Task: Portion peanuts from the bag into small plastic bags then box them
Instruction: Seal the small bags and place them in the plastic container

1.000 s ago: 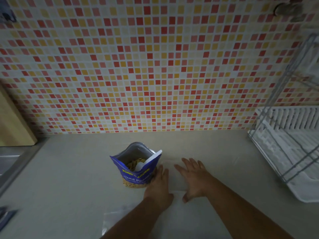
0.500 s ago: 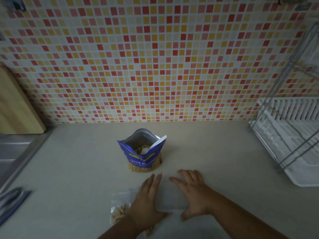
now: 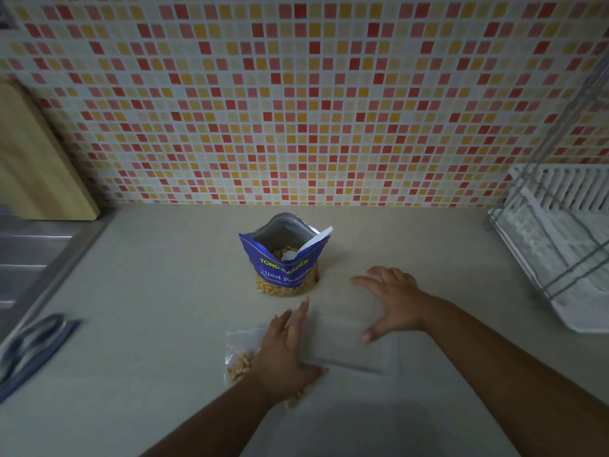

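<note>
Both hands, left (image 3: pixel 285 349) and right (image 3: pixel 393 300), are lying flat and unclenched, pressing a thin, slippery, limp bag (image 3: pixel 349 341) at lower centre, likely best pinched at its edge

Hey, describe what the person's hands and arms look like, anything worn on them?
Both arms are bare as far as the picture shows: no sleeves. The left hand and right hand wear no gloves, and no rings, watch or bracelets show. Dim light hides finer detail.

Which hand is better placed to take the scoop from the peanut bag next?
Right. The right hand lies beside the peanut bag, and the scoop handle leans toward it. The left hand rests flat on a filled small bag.
</note>
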The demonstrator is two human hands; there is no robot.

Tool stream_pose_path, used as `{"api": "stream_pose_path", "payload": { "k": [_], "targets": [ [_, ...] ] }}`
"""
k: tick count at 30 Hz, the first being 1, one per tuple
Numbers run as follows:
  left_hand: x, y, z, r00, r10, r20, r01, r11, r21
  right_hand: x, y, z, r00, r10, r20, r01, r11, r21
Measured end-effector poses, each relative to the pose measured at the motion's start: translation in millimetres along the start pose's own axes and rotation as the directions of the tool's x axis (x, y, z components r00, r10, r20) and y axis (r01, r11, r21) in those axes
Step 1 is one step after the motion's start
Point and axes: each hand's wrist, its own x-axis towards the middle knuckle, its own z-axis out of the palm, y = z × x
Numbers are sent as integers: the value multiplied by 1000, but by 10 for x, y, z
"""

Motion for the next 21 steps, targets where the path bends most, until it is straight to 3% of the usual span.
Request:
{"api": "stream_pose_path", "payload": {
  "k": [6,13,21],
  "targets": [
    [-55,69,-61,999,12,33,-15,996,85,325,232,-119,980,198,-8,-198,980,31],
    [-74,32,37,999,6,-44,7,953,302,590,154,55,973,181,140,-197,975,106],
    [-108,108,18,1000,11,7,-13,944,329,663,150,185,976,203,82,-201,979,-39]
  ]
}}
